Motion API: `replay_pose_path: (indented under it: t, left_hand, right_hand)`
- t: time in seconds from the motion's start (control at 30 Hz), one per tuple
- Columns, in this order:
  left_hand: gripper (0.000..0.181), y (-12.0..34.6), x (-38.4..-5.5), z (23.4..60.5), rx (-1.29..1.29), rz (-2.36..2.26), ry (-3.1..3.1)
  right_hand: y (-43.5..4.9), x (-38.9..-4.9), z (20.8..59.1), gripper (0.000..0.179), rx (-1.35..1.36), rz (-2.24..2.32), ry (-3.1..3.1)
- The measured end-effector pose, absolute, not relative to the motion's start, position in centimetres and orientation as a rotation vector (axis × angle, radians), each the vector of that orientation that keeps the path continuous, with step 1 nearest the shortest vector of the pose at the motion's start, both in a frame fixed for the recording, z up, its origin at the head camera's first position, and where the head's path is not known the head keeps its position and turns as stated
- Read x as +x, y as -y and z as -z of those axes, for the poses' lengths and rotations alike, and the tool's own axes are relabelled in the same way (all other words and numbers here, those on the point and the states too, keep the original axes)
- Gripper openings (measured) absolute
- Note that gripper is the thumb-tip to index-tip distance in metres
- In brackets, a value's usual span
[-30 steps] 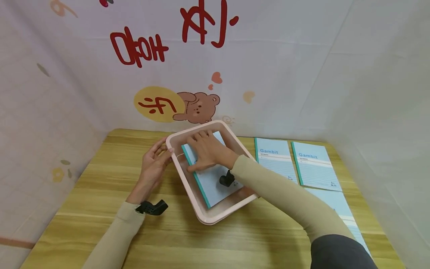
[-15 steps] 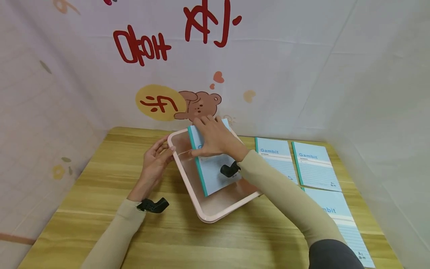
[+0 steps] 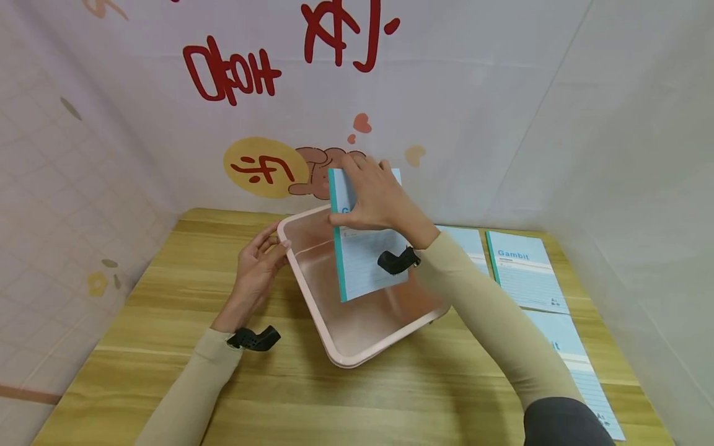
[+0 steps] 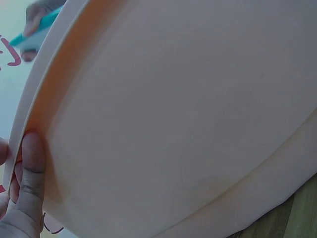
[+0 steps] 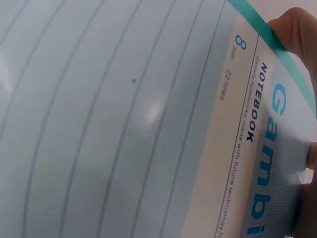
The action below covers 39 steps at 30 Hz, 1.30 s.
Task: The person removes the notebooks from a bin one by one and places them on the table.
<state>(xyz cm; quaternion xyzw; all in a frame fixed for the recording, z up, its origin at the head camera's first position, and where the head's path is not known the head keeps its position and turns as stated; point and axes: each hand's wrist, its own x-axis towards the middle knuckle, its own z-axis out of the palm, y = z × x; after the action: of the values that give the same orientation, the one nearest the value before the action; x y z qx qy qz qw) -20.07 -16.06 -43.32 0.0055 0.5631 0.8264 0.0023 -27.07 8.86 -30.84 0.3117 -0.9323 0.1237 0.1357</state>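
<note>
My right hand (image 3: 375, 195) grips a light blue notebook (image 3: 365, 260) with a teal spine, thumb at the spine and fingers over its top edge. The notebook is raised above a pale pink plastic bin (image 3: 357, 322), its lower end over the bin's opening. The bin's visible floor is bare. My left hand (image 3: 258, 272) holds the bin's left rim, thumb on one side and fingers on the other. In the right wrist view the notebook cover (image 5: 148, 114) fills most of the picture. The left wrist view shows the bin's outer wall (image 4: 173, 109) with my left thumb (image 4: 33, 153) against it.
Several more light blue notebooks lie on the right of the wooden table (image 3: 167, 297): one far right (image 3: 527, 269), one nearer the front edge, and one partly behind my right arm. A printed cloth backdrop (image 3: 474, 111) rises behind the table.
My right hand has lifted the notebook up out of the bin, away from me and slightly right. The left hand stays on the rim, and the bin has barely shifted.
</note>
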Motion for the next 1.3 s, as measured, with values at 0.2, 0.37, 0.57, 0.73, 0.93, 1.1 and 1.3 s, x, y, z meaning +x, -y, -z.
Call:
replay_pose_path:
  t: [0.2, 0.37, 0.57, 0.73, 0.93, 1.1, 1.3]
  left_hand:
    - [0.059, 16.2, -20.1, 43.3, 0.025, -2.609, -1.758]
    - [0.061, 16.2, -20.0, 43.2, 0.031, -2.6, -1.768]
    - [0.059, 16.2, -19.9, 43.2, 0.059, -2.597, -1.765]
    - [0.058, 16.2, -19.9, 43.5, 0.064, -2.602, -1.764]
    - [0.058, 16.2, -19.7, 43.6, 0.068, -2.581, -1.788]
    - [0.059, 15.9, -19.7, 43.6, 0.085, -2.588, -1.779]
    - [0.058, 15.8, -19.4, 43.8, 0.067, -2.613, -1.776]
  right_hand:
    - [-10.8, -26.5, 27.8, 0.082, 0.81, -0.437, 2.704]
    - [-12.4, -26.2, 25.8, 0.084, 0.733, -0.494, 2.707]
    - [-14.4, -25.8, 23.9, 0.082, 0.691, -0.474, 2.685]
    - [-16.8, -25.4, 23.4, 0.083, 0.644, -0.471, 2.686]
    - [-20.5, -25.0, 23.9, 0.08, 0.536, -0.454, 2.713]
    - [-23.7, -24.7, 25.3, 0.078, 0.459, -0.431, 2.754]
    - [-26.4, -24.5, 27.3, 0.077, 0.407, -0.389, 2.813]
